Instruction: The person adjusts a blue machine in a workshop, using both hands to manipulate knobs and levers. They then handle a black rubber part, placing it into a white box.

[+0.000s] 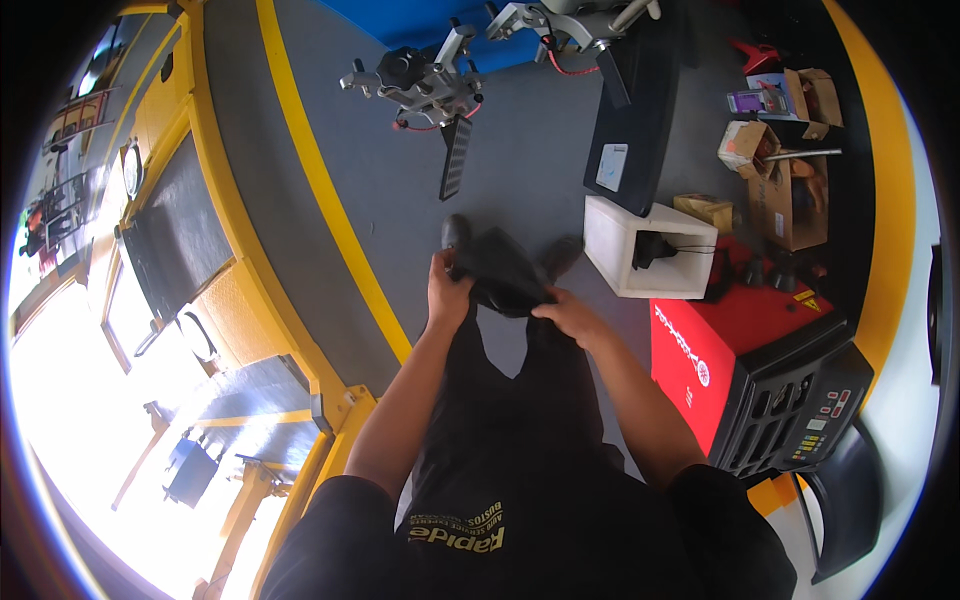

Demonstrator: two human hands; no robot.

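A black, glossy, thin piece (505, 270) is stretched between my two hands, in front of my thighs and above the grey floor. What kind of thing it is I cannot make out. My left hand (450, 292) is closed on its left edge, and its fingers show only in part. At the lower right edge, my right hand (573, 317) pinches the same piece between thumb and fingers. My dark shoes (456, 232) show just beyond it.
To the right stand a white open-sided box (607, 250) with a black item inside, a red and black machine (700, 350) and cardboard boxes (780, 215). Ahead are metal wheel clamps (405, 80) with dark arms. A yellow frame (235, 225) runs along the left.
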